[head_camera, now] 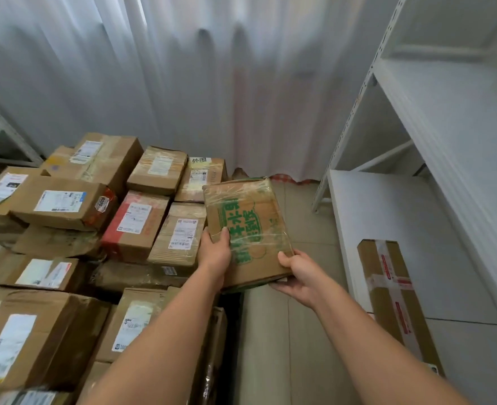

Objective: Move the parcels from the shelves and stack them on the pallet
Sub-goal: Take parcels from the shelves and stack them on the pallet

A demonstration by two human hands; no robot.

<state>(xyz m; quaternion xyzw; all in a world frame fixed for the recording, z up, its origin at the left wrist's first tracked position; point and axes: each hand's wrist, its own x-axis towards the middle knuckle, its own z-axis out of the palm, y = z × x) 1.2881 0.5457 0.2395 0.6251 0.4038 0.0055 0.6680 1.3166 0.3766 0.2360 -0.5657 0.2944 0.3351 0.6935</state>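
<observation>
The flat cardboard parcel [248,229], wrapped in clear tape and printed with large green Chinese characters that cannot be read with certainty, is held in the air with its long axis running away from the person and its printed face tilted up and toward the camera. The left hand [216,252] grips its near left edge, thumb on top and fingers curled beneath; the right hand [297,274] grips the near right corner, thumb on the face and fingers under it. Just left of the left hand lies the stack of parcels [95,229], most bearing white shipping labels, one with a tag reading 外国. Right of the right hand stands a white shelf unit [402,229], where a long box [393,293] crossed with red-printed tape lies on the lowest shelf.
</observation>
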